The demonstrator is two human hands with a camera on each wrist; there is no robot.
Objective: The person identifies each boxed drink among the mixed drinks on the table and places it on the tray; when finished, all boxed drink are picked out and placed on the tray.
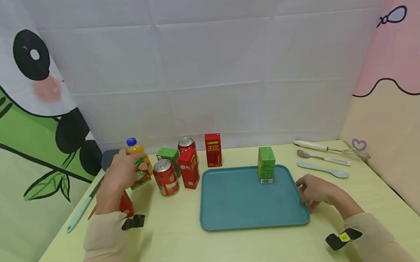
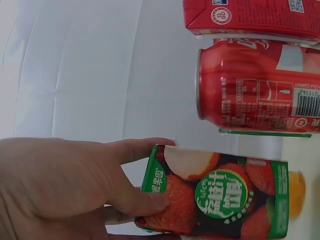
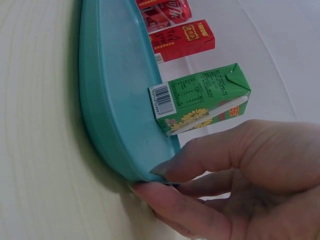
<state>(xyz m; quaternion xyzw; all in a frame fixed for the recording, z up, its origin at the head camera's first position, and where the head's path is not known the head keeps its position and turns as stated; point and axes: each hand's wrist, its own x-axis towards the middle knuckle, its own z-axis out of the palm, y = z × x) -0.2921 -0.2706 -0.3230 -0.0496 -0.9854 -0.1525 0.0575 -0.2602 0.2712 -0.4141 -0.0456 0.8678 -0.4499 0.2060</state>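
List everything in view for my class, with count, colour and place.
Table: one, pale yellow, foreground
Backdrop: one, white, rear
Side panels: two, multicoloured, left and right
Tray: one, teal, mid-table
Lychee carton: one, green and red, held at left
Cans: two, red, left of tray
Small cartons: two, green, on tray and by cans
Tall cartons: two, red, near cans
Bottle: one, orange with blue cap, behind lychee carton
Mint-handled utensil: one, dark head, far left
Red item: at least one, mostly hidden, left
Whisk: one, white handle, right rear
Spoons: two, silver-white and pale blue, right
Sleeves: two, beige, forearms
Wrist devices: two, black, wrists
Left grip: one, on lychee carton
Right grip: one, on tray edge
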